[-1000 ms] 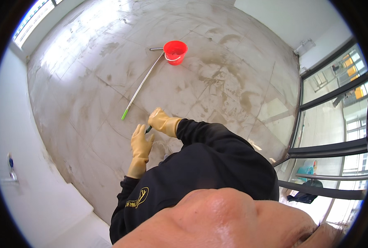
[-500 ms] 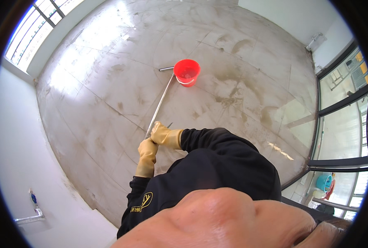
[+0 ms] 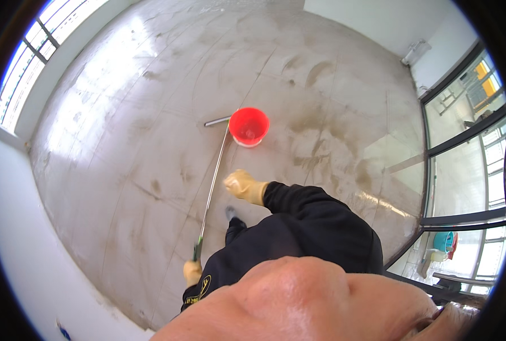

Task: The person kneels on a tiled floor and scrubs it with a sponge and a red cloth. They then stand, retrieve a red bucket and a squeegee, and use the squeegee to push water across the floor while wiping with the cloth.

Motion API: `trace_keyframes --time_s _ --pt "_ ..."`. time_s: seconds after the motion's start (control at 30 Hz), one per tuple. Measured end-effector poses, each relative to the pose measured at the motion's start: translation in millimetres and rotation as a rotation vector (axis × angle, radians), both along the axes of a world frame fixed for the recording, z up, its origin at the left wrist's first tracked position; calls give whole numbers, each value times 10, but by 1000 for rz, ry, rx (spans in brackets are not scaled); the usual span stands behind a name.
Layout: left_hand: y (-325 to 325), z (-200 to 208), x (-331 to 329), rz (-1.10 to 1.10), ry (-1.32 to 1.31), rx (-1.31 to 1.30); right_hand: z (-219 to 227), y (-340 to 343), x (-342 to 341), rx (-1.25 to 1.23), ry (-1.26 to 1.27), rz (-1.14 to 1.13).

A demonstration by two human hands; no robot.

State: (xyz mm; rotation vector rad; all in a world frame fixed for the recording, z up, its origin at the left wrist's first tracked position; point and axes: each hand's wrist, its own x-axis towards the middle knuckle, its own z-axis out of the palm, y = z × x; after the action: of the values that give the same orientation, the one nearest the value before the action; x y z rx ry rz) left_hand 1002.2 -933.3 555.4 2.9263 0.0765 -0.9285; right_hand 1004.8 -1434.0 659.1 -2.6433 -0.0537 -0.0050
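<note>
In a tan rubber glove, my left hand grips the dark green handle end of a long metal pole, low beside my body. That pole slants away to the red bucket, where a narrow grey bar-shaped head shows on the floor, partly hidden behind the bucket. The tool looks like a floor squeegee or mop; I cannot tell which. My right hand, gloved alike and slightly blurred, hovers off the pole, just nearer than the bucket. Its fingers are curled in, with nothing visible in them. Inside the bucket some liquid shows.
Grey tiled floor with smears and damp patches spreads around. My shoe is near the pole. White walls stand left and far right, a bright window at upper left, black-framed glass doors on the right, a blue basin beyond them.
My right hand has let go of the pole and moved right. My left hand has drawn back toward me, still on the pole. The bucket appears lower and nearer as the view shifts.
</note>
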Motion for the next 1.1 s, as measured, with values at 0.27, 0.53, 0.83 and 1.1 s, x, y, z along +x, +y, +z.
trace_keyframes --time_s 0.27,0.53,0.83,1.1 --pt "335 -723 906 194 121 -1 -420 -1545 -155 -172 559 -446" --pt "-271 -460 1903 447 32 -300 -1169 -2232 280 -90 686 -559" --pt "-460 278 403 533 518 103 -2300 -3198 2622 -103 977 -488" --pt "-1144 1364 -703 549 982 350 -3282 -4005 4285 -285 832 -312"
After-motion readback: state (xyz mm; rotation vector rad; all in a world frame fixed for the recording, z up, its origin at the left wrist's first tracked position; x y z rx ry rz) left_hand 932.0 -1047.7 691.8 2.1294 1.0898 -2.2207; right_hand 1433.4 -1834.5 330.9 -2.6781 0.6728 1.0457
